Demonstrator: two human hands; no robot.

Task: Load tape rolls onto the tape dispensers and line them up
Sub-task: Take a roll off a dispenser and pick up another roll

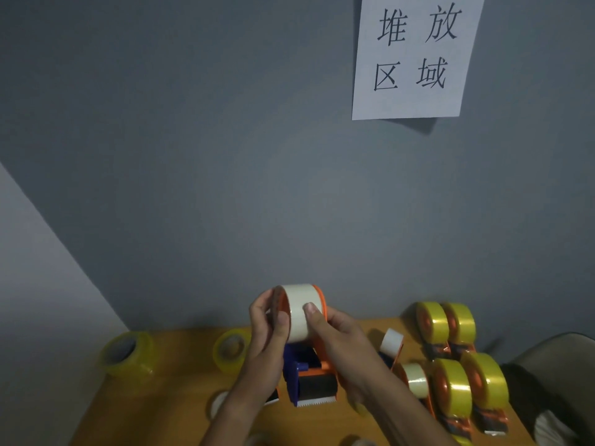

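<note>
Overhead, a paper sign (415,56) hangs above the wooden table (180,400).

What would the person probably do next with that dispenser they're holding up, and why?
Probably set it down at the right. Both the left hand and right hand grip the dispenser, whose white roll looks seated, and loaded yellow dispensers already stand grouped there on the table.

Both hands — left (269,326), right (335,333) — gripping white tape roll (301,312) on orange dispenser (317,378), above wooden table (180,391)
</note>
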